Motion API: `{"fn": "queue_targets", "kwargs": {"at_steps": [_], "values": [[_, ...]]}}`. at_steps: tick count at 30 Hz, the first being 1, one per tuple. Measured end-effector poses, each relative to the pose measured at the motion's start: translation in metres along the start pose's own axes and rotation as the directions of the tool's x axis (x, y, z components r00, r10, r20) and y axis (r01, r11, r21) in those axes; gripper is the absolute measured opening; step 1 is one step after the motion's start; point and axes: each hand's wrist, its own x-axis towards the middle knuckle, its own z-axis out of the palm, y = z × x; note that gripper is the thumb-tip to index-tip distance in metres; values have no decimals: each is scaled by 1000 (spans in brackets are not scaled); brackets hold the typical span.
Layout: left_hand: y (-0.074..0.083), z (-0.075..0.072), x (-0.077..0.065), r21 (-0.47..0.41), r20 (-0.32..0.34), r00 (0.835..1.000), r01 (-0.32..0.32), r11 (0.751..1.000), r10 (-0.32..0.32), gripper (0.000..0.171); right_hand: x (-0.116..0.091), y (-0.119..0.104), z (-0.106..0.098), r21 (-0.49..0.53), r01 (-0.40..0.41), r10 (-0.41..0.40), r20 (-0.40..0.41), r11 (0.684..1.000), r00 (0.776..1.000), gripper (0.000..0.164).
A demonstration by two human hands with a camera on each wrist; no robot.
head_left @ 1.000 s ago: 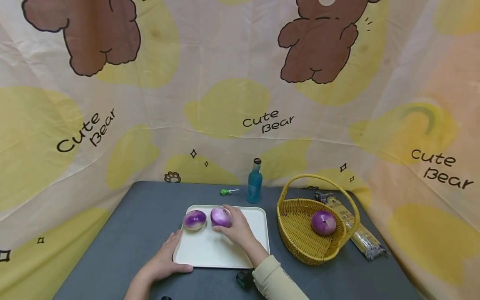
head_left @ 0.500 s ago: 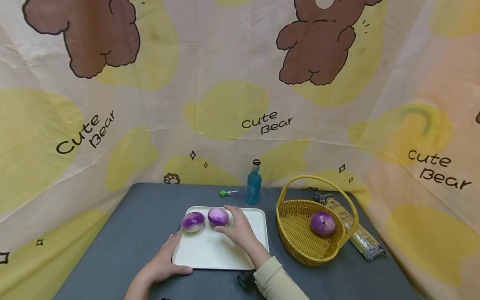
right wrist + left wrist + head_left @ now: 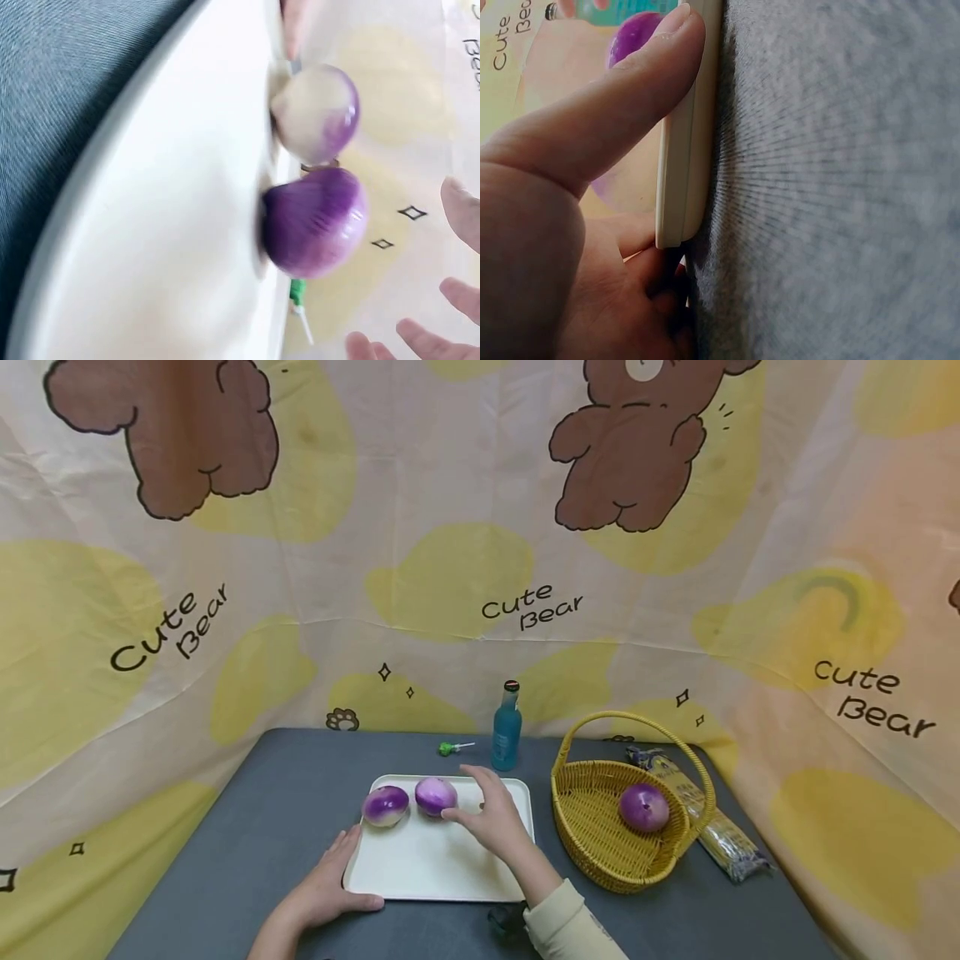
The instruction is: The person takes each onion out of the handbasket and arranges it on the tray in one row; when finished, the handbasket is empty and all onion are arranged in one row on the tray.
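My left hand [image 3: 330, 883] spans the near left corner of the white tray [image 3: 442, 868], fingers straight along its left side and thumb along its front edge. In the left wrist view, the thumb [image 3: 622, 105] lies against the tray's rim. Two purple onions sit on the tray's far left part: the left onion [image 3: 386, 806] is purple and white, the right onion [image 3: 436, 797] mostly purple. My right hand [image 3: 498, 818] hovers over the tray's right half, thumb and fingers spread, with nothing held. The right wrist view shows its fingertips [image 3: 459, 300] apart from the nearer onion [image 3: 315, 223].
A yellow wicker basket [image 3: 573, 827] with a tall handle holds another purple onion [image 3: 643, 807]. Behind it lies a clear packet [image 3: 727, 839] of yellowish contents. A blue bottle [image 3: 507, 735] and a green lollipop [image 3: 447, 748] stand and lie beyond the tray. A dark object [image 3: 507, 920] sits near my right sleeve.
My right hand has let go of the right onion and drawn back to the right. That onion has shifted slightly left, beside the other. The left hand has stayed at the tray corner.
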Motion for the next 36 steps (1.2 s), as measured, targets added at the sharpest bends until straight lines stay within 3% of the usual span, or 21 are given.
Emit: {"fn": "queue_targets", "kwargs": {"at_steps": [21, 28, 36], "values": [[-6, 2, 0, 2, 7, 1000, 0, 1000, 0, 125, -22, 0, -54, 15, 17, -15, -123, 1000, 992, 70], [-4, 1, 0, 1, 8, 1000, 1, 1000, -1, 126, -26, 4, -69, -13, 50, -51, -234, 999, 971, 66], [-4, 1, 3, 8, 14, 1000, 22, 1000, -22, 125, -32, 11, -91, -49, -21, 7, -266, 999, 964, 66]]}}
